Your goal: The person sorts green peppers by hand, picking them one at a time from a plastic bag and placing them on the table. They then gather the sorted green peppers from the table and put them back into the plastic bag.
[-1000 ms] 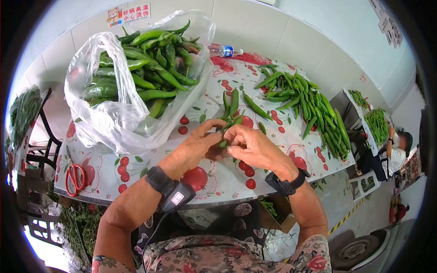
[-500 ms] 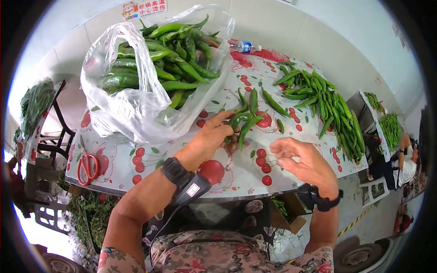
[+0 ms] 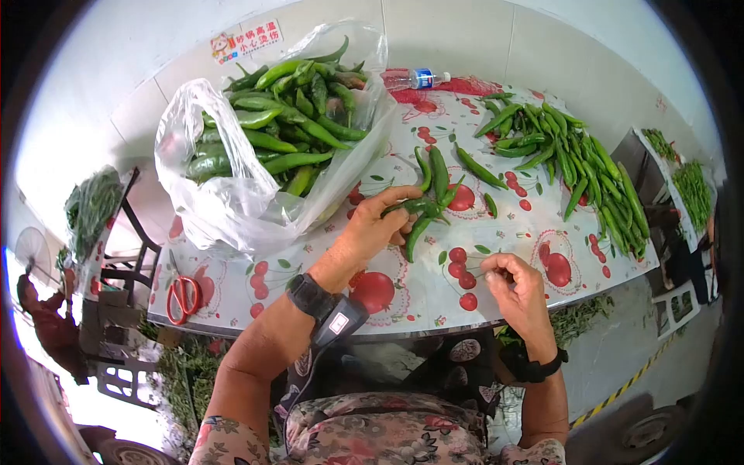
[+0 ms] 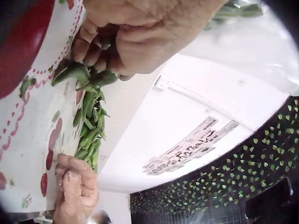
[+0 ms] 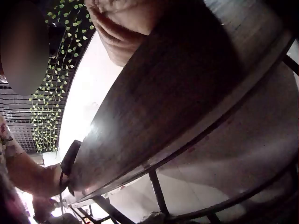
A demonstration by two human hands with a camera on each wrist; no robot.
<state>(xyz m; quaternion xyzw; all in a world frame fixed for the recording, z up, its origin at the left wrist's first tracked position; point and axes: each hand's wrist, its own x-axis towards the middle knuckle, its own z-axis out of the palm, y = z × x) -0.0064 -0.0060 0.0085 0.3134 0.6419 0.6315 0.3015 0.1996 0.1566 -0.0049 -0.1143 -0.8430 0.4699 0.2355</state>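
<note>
My left hand grips green chili peppers low over the middle of the table, its fingers curled round them. Seen from the left wrist, one curved pepper sticks out below the fingers, and part of another shows between them. Just beyond that hand, a few loose peppers lie on the cloth. Apart from it, my right hand hovers near the table's front edge, fingers loosely bent and thumb close to the fingertips. Nothing shows in it.
A plastic bag full of large green peppers stands at the back left. Red-handled scissors lie at the left edge. A long pile of peppers covers the right side. Behind lies a plastic bottle.
Both hands were together at the peppers a second ago. The right hand then came away to the right and its fingers have drawn in. The left hand keeps hold of the peppers.
</note>
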